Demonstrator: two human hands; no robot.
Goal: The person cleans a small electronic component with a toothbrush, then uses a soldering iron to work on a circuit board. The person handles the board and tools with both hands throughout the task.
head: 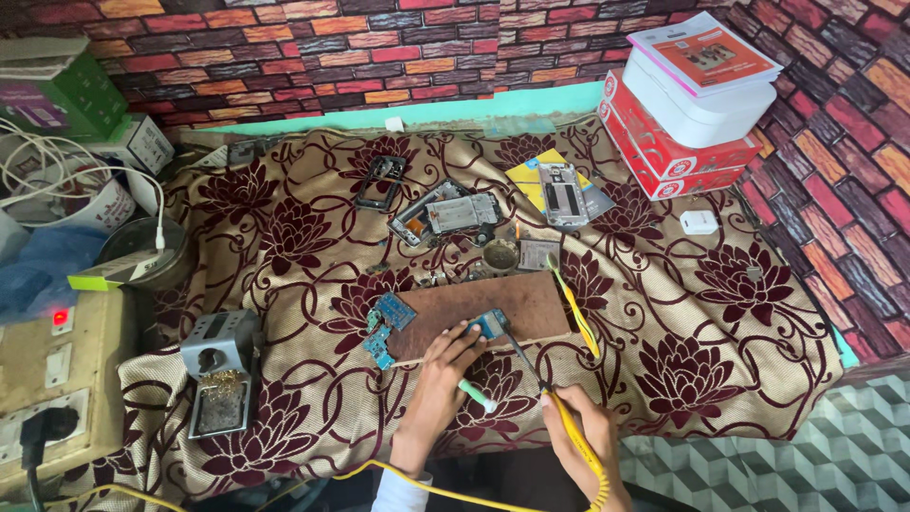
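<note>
Floral-clothed worktop (720, 313), near edge: right hand (583, 431) clamped on yellow soldering iron (569, 427), left hand (441, 374) closed on pale green tool (477, 395), fingertips pinning small blue circuit board (491, 322) on brown wooden block (479, 308); risk, slipping tip scorching cloth; beyond, dismantled phones (445, 213).

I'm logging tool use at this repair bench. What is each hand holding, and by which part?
The right hand grips a yellow soldering iron by its handle. The left hand pins a small blue circuit board with its fingertips and holds a green-tipped tool.
</note>
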